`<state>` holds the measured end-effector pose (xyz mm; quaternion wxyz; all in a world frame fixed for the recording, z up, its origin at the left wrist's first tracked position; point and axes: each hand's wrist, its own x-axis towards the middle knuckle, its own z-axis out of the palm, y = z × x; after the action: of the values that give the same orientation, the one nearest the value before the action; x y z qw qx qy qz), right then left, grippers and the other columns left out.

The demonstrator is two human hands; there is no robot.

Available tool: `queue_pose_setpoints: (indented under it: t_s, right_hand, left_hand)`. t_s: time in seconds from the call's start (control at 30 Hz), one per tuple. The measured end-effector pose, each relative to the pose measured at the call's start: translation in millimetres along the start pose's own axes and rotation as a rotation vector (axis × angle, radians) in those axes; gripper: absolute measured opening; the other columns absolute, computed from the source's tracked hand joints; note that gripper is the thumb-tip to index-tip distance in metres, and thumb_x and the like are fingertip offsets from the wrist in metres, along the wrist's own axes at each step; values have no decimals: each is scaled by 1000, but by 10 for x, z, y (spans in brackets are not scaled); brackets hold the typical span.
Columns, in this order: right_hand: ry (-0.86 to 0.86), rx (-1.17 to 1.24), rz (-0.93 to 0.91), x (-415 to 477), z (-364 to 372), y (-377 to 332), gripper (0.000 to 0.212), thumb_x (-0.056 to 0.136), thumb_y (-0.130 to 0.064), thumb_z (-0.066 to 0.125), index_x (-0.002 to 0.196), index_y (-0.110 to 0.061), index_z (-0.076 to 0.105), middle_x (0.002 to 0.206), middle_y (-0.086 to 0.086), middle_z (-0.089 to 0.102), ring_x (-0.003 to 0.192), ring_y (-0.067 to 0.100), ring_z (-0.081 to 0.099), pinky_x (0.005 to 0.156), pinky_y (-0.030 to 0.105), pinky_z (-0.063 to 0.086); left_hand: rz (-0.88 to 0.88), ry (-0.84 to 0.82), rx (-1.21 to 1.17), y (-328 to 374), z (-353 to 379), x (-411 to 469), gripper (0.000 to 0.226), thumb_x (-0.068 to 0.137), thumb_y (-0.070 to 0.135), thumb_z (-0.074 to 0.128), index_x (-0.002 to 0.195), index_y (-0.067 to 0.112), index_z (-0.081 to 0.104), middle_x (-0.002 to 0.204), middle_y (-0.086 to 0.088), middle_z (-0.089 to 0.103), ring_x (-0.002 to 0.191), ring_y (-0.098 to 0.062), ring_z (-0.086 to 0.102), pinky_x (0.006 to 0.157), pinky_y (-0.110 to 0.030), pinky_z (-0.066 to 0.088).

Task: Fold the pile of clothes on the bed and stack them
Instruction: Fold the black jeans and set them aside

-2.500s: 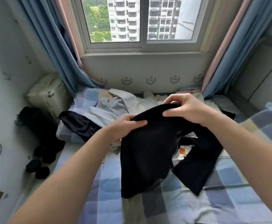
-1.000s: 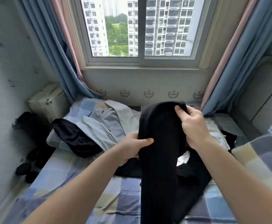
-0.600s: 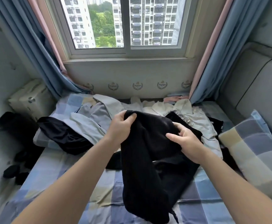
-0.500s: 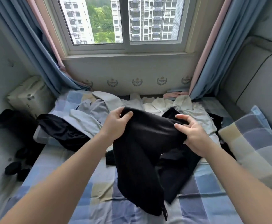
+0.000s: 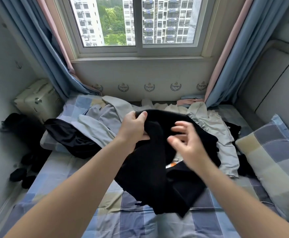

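Hands, two, work above the bed [image 5: 68, 179]. The left hand [image 5: 133, 130] grips the top edge of one black garment [image 5: 150, 170], thumb over the fold. The cloth hangs down and its lower end lies on the bed. The right hand [image 5: 186, 145], blurred, hovers just beside the garment with fingers spread, gripping nothing. Behind lies one pile [image 5: 106, 121] of grey and white clothes, with a second black piece [image 5: 71, 140] at its left. One pillow [image 5: 274, 162] sits on the right.
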<state>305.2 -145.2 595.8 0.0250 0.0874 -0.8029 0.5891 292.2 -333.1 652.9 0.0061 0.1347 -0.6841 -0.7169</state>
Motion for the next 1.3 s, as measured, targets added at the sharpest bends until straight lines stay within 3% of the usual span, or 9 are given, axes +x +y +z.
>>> queue_pose_setpoints:
  t_s: [0.13,0.27,0.37,0.43,0.67,0.77,0.9,1.07,1.3]
  right_hand:
    - [-153,93,52,-266,472,20,79,75,-46,82,140,-37,38,127,-18,59,118,-4,56,94,19,49]
    - [79,55,163,-118,605,-28,38,81,-55,68,111,-37,55,99,-11,67,90,4,65,79,30,54]
    - [98,-108,131,-32,555,48,14,86,-38,53,93,-31,62,66,-4,62,56,13,55,58,39,51]
    - [67,-186,111,-4,512,116,11,83,-26,49,85,-28,60,59,-2,57,52,17,51,54,40,47]
    - [-131,-69,102,-5,400,183,19,91,-4,41,86,-19,50,58,-1,44,49,11,38,49,34,33]
    - [-133,34,19,-50,361,159,5,98,-18,54,94,-20,53,56,-7,47,48,10,41,48,31,34]
    - [-67,-340,-81,-79,260,338,18,88,-17,64,95,-27,51,60,-5,55,50,12,50,53,30,40]
    - [26,-634,128,-92,184,603,13,90,-16,56,99,-25,53,94,-7,49,75,22,48,68,37,40]
    - [31,-542,334,-185,-515,1121,19,89,-5,60,77,-19,58,68,-1,62,70,27,57,57,35,40]
  left_hand:
    - [-43,4,-186,189,117,-71,15,104,17,52,101,4,59,87,-15,71,75,-28,75,65,-39,62]
    - [-60,-70,-144,241,145,-132,13,103,12,55,94,4,60,82,-14,69,70,-24,74,62,-35,63]
    - [-50,-71,-93,205,74,-125,13,100,10,60,89,4,60,84,-16,71,72,-24,75,59,-32,61]
    - [-37,-41,-62,163,29,-106,12,99,11,63,90,2,61,88,-20,72,78,-28,76,62,-34,61]
    - [-4,66,2,67,-27,-52,16,97,14,66,92,-1,61,89,-23,72,78,-29,76,65,-39,63]
    - [29,111,127,73,-61,-1,20,97,18,66,84,5,57,87,-22,72,73,-26,76,57,-33,60]
    - [54,134,179,66,-38,30,22,97,16,65,81,6,52,77,-18,69,64,-22,74,52,-32,58]
    - [76,152,103,98,87,30,16,98,12,61,87,2,56,73,-15,66,59,-21,73,52,-31,59]
    - [156,328,-38,273,-305,315,18,98,15,62,88,4,52,82,-14,63,63,-23,73,59,-34,61]
